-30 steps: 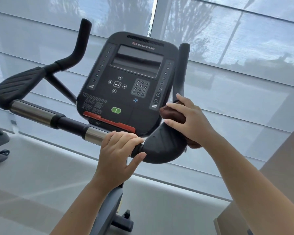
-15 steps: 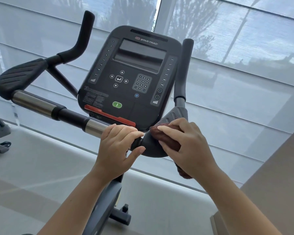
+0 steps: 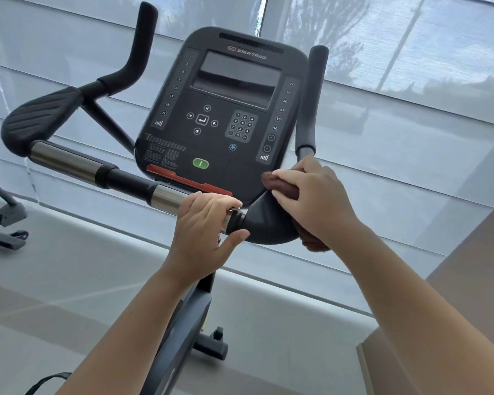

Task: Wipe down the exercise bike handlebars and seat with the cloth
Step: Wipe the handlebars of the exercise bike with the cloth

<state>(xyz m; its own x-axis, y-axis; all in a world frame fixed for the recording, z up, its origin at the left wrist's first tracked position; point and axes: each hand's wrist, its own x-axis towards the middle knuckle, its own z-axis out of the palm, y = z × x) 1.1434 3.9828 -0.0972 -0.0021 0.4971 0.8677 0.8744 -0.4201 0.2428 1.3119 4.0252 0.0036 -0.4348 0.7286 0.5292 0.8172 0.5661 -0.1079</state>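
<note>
The exercise bike's black handlebars run from a ribbed pad at the left, across a bar with chrome sections, to a rounded right elbow pad. My left hand grips the bar just left of that pad, fingers curled over it and thumb out below. My right hand holds a dark brown cloth pressed on the top of the right pad, at the foot of the upright right grip. A fold of cloth hangs below my wrist. The seat is out of view.
The black console with screen, keypad and green button sits between the grips. The bike's post and base foot drop below. Part of another machine stands at the left. Windows with pale blinds fill the background.
My right hand with the cloth slid down the right pad toward me, then back up to the foot of the upright grip. My left hand kept its hold on the bar.
</note>
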